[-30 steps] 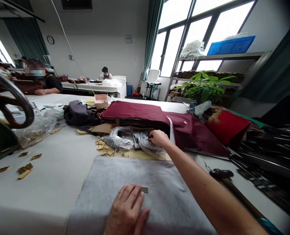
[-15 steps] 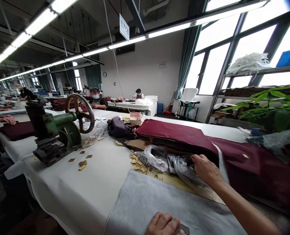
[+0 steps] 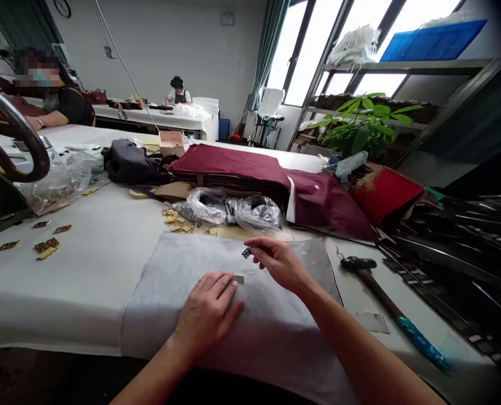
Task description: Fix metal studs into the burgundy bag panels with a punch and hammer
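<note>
My left hand [image 3: 208, 306] lies flat on a grey sheet of material [image 3: 157, 281], fingers stretched out. Its fingertips touch a small gold-brown patterned metal plate [image 3: 239, 279] on the sheet. Just above and to the right, my right hand [image 3: 279, 262] pinches a small black plate with a light dotted pattern [image 3: 246, 252] between thumb and fingers, over the sheet. Behind the sheet lie clear plastic bags [image 3: 259, 212] with dark contents and a pile of small gold metal plates [image 3: 178, 220].
A hammer [image 3: 371, 287] with a blue-wrapped handle lies at the right. Stacked maroon material [image 3: 233, 163] stands at the back. On the left are a green machine with a handwheel [image 3: 39, 154] and several loose gold plates [image 3: 47, 246]. A masked co-worker [image 3: 65, 104] sits far left.
My right hand has left the plastic bag and come back over the grey sheet, now pinching a black plate. The view has turned to the right and down. My left hand remains on the sheet.
</note>
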Motion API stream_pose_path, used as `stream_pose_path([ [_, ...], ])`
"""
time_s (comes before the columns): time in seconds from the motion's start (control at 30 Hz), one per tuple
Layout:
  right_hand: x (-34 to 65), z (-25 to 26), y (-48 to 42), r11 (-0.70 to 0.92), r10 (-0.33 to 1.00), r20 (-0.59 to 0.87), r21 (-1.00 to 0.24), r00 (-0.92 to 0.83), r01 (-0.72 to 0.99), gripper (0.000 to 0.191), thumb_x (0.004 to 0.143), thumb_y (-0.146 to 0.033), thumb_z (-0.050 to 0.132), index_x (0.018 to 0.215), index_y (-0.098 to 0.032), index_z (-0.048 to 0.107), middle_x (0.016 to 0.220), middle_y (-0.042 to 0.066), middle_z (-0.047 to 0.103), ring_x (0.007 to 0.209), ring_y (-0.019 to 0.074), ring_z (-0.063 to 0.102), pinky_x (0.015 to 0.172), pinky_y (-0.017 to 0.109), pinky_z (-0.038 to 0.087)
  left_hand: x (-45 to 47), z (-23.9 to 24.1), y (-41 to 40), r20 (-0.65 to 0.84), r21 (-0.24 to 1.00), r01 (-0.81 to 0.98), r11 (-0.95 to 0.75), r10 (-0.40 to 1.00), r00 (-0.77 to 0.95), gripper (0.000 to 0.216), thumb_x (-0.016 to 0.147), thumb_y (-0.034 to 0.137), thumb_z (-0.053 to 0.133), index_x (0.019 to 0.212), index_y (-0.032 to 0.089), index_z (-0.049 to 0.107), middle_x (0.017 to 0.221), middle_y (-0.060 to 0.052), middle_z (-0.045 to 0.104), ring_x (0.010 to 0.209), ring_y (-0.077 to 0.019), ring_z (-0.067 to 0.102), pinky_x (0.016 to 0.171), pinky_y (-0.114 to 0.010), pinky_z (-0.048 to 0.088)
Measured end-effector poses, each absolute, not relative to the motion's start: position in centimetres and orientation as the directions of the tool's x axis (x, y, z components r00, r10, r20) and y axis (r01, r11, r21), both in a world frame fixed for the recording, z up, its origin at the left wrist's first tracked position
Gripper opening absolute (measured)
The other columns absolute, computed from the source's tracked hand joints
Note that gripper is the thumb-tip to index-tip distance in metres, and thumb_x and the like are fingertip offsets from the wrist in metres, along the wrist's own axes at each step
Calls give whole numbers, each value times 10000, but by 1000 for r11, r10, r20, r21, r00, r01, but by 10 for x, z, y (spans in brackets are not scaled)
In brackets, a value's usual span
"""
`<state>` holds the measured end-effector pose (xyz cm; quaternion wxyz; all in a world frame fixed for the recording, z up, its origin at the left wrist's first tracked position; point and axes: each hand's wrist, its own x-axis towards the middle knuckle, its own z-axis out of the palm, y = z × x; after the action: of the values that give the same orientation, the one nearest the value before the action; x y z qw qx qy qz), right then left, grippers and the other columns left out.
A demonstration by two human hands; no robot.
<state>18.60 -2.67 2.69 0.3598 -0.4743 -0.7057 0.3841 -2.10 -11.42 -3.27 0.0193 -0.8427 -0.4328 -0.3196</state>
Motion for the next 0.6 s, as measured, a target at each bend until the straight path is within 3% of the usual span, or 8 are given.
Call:
stream_pose_path([
  [0.07, 184, 23, -39, 409, 888, 210, -767, -409, 495, 247, 970, -256, 544, 1074, -216, 765, 916, 46, 686, 772, 154, 641, 705, 284, 522, -21, -32, -115, 533, 254, 743, -620, 730, 427, 305, 1004, 330, 569, 1237, 165, 677, 1341, -113, 669, 1247, -306, 609, 1068, -528, 526],
  [0.17, 181, 17, -50, 591, 772, 185, -559, -608, 581, 329, 964, -103, 527, 1113, -269, 769, 1023, 39, 674, 874, 161, 648, 806, 293, 505, -22, -30, -115, 507, 270, 745, -610, 748, 428, 313, 1011, 338, 560, 1244, 162, 674, 1338, -111, 667, 1262, -297, 595, 1101, -514, 502],
  [0.27, 179, 11, -60, 608, 784, 205, -444, -585, 658, 275, 984, -148, 583, 1198, -238, 731, 1096, 56, 687, 938, 192, 650, 846, 315, 508, -23, -30, -115, 489, 276, 752, -599, 761, 426, 333, 1015, 336, 553, 1268, 150, 665, 1335, -107, 668, 1263, -295, 592, 1115, -512, 490],
  [0.43, 182, -2, -77, 627, 779, 316, -370, -541, 686, 218, 1007, -247, 608, 1186, -235, 732, 1082, 56, 716, 998, 231, 601, 885, 355, 509, -23, -31, -116, 479, 268, 755, -599, 762, 435, 345, 1012, 328, 555, 1299, 164, 654, 1367, -97, 655, 1270, -299, 588, 1114, -526, 490],
  [0.6, 183, -11, -77, 625, 780, 365, -449, -507, 638, 227, 1005, -174, 592, 1174, -221, 737, 1088, 38, 721, 983, 204, 594, 869, 332, 523, -24, -31, -116, 488, 265, 755, -600, 759, 431, 344, 1011, 324, 560, 1292, 153, 660, 1362, -103, 659, 1267, -297, 593, 1111, -522, 495],
])
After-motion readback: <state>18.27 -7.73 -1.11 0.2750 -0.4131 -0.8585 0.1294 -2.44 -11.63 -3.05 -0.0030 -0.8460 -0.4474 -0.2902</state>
